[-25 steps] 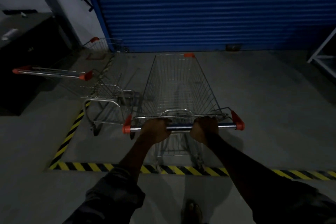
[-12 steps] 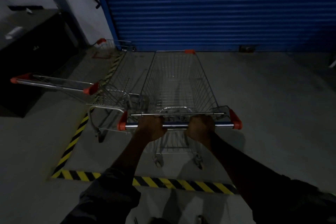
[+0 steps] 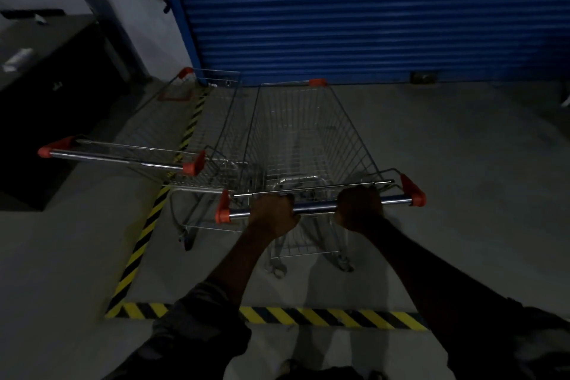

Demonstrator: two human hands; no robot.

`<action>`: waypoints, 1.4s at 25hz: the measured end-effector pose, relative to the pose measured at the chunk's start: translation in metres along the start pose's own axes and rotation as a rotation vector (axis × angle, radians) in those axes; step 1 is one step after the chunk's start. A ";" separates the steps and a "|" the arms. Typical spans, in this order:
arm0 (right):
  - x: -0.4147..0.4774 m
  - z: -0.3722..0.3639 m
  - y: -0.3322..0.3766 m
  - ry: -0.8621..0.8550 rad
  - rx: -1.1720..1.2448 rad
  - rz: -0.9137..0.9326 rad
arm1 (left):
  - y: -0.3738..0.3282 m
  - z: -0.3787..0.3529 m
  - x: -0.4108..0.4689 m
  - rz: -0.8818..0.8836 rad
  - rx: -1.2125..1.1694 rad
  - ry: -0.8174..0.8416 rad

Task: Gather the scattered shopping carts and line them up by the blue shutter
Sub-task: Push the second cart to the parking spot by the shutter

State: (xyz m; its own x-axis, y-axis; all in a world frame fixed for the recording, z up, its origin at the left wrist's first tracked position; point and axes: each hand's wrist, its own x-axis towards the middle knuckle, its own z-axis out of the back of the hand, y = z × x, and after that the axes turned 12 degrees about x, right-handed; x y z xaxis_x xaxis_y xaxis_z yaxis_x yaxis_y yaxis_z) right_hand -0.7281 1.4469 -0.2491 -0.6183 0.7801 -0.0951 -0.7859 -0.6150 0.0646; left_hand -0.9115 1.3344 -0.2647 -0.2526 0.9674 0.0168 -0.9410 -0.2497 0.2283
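Observation:
A wire shopping cart [image 3: 308, 133] with orange corner caps stands in front of me, its nose close to the blue shutter [image 3: 354, 15]. My left hand [image 3: 273, 214] and my right hand [image 3: 359, 208] both grip its chrome handle bar [image 3: 314, 208]. A second cart [image 3: 185, 133] stands right beside it on the left, also facing the shutter, its handle [image 3: 120, 157] sticking out toward the left. The two baskets are side by side and nearly touching.
Yellow-black hazard tape [image 3: 324, 316] marks the concrete floor behind the carts and along their left side [image 3: 145, 231]. A dark cabinet [image 3: 46, 102] stands at the left wall. A small fitting [image 3: 421, 77] sits at the shutter's base on the right.
The cart I hold has rolled forward over the tape line toward the shutter and drawn level with the left cart. Both hands keep their grip on the handle.

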 end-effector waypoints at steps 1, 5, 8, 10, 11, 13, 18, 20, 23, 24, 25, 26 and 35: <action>0.002 -0.001 0.010 0.000 -0.010 0.000 | 0.010 -0.003 -0.002 0.004 -0.017 0.000; 0.007 -0.003 0.050 -0.001 0.016 0.002 | 0.050 -0.010 -0.015 0.015 -0.066 -0.044; 0.006 -0.006 0.076 -0.023 0.070 0.041 | 0.076 -0.015 -0.029 0.039 -0.036 -0.039; 0.004 -0.008 0.090 -0.054 0.125 0.063 | 0.092 -0.019 -0.037 0.058 -0.045 -0.033; 0.003 -0.009 0.096 -0.077 0.159 0.077 | 0.098 -0.021 -0.041 0.069 -0.055 -0.037; -0.001 -0.012 0.104 -0.118 0.221 0.103 | 0.106 -0.020 -0.048 0.095 -0.066 -0.044; -0.007 -0.017 0.115 -0.162 0.294 0.143 | 0.116 -0.020 -0.053 0.096 -0.023 -0.035; -0.007 -0.019 0.114 -0.159 0.277 0.173 | 0.115 -0.021 -0.055 0.105 -0.035 -0.059; -0.012 -0.024 0.109 -0.224 0.276 0.177 | 0.111 -0.025 -0.059 0.144 -0.024 -0.093; -0.015 -0.026 0.108 -0.247 0.285 0.169 | 0.108 -0.026 -0.062 0.156 -0.023 -0.104; -0.019 -0.027 0.108 -0.269 0.295 0.162 | 0.106 -0.027 -0.065 0.165 -0.023 -0.123; -0.024 -0.028 0.109 -0.282 0.306 0.159 | 0.103 -0.026 -0.070 0.176 -0.025 -0.153; -0.077 -0.026 0.078 -0.215 0.488 0.287 | 0.061 -0.017 -0.123 0.397 -0.268 -0.130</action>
State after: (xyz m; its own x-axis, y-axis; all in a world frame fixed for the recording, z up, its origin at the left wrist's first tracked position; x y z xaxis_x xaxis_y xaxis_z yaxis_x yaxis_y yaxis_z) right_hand -0.7415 1.3363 -0.2626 -0.7539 0.6278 0.1935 -0.4689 -0.7205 0.5109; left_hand -0.9419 1.1990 -0.2691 -0.5892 0.7884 0.1768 -0.8069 -0.5855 -0.0782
